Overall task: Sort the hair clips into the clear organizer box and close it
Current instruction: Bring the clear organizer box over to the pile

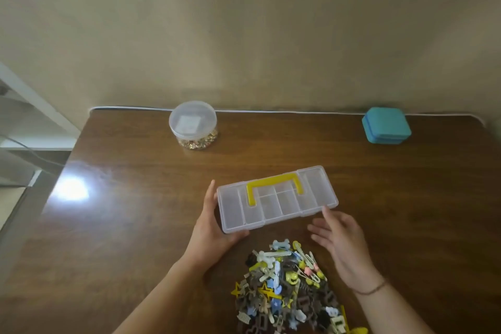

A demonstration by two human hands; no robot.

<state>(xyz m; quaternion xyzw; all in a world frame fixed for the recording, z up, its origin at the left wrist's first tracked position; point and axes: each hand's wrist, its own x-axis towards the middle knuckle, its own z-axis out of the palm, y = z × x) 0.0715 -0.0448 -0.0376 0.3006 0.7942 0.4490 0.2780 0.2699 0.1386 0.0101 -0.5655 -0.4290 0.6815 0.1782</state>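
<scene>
The clear organizer box with a yellow handle lies flat on the brown table, lid down, its compartments looking empty. My left hand grips its left end, fingers along the far side and thumb under the near corner. My right hand hovers by the box's near right corner with fingers spread and relaxed, one fingertip close to the edge, holding nothing. A heap of mixed hair clips in brown, yellow, white and blue lies between my forearms, near the table's front.
A round clear jar with gold pieces and a clear lid stands at the back left of the table. At the back right stands a shut teal square case. A white cable runs along the wall edge.
</scene>
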